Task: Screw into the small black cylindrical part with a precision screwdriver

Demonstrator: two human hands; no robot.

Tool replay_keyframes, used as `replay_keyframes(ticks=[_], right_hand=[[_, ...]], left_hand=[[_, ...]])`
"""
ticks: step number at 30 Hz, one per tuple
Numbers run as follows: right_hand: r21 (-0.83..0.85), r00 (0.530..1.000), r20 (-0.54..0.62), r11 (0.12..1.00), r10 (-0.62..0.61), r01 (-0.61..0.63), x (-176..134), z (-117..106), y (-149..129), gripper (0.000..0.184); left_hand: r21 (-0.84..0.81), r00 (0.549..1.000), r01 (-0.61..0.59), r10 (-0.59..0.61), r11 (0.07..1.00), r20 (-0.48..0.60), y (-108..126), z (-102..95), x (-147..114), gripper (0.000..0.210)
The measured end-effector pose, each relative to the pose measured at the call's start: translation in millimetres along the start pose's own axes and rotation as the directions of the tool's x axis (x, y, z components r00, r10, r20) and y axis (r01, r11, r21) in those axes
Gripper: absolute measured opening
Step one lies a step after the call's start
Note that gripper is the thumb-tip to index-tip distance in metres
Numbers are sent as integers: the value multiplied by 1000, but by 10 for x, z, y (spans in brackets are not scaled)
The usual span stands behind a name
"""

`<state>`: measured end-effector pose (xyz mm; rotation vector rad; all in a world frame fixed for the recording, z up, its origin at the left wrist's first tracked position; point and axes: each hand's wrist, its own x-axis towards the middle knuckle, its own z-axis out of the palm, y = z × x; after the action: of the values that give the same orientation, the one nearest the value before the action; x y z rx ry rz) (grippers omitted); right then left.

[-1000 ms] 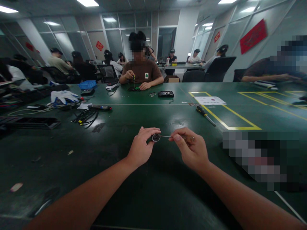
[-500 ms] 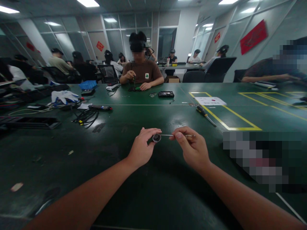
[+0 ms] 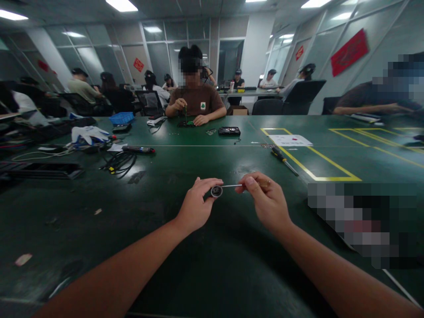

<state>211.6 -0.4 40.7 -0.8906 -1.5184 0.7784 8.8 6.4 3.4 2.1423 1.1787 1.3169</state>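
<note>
My left hand (image 3: 197, 204) is closed on a small round dark part with a grey rim (image 3: 216, 191), its open face turned toward me. What the part is I cannot make out. In my right hand (image 3: 266, 198) is a thin screwdriver (image 3: 233, 186), gripped by its amber, see-through handle. Its slim metal shaft points left, and the tip meets the upper right edge of the round part. Whether the tip sits in a screw is too small to tell. Both hands are held above the green table (image 3: 228, 274).
Beyond my right hand lies a yellow-and-black screwdriver (image 3: 284, 160) beside yellow tape lines and a white paper (image 3: 291, 140). Black cables (image 3: 121, 163), gloves (image 3: 89, 134) and a blue basket (image 3: 121, 118) are at left. A co-worker (image 3: 195, 99) sits opposite, near a black device (image 3: 229, 131).
My right hand has shifted slightly, its fingers rolled around the screwdriver handle, and more of the shaft shows. My left hand and the round part stay in place.
</note>
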Motion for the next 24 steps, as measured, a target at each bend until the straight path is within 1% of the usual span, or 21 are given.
replay_keyframes(ticks=[10,18,24], right_hand=[[72,999,6,996,46,-47,5,4,39,29],[136,994,66,987,81,-90,37,-35,77,32],[194,999,-18,981,29,-25,35,-57,156,28]], left_hand=[[1,1000,-1,1,1000,4,2,-11,3,32],[18,1000,-16,16,1000,12,-12,-14,4,32],[36,999,-17,18,999,-28,-36,-11,10,32]])
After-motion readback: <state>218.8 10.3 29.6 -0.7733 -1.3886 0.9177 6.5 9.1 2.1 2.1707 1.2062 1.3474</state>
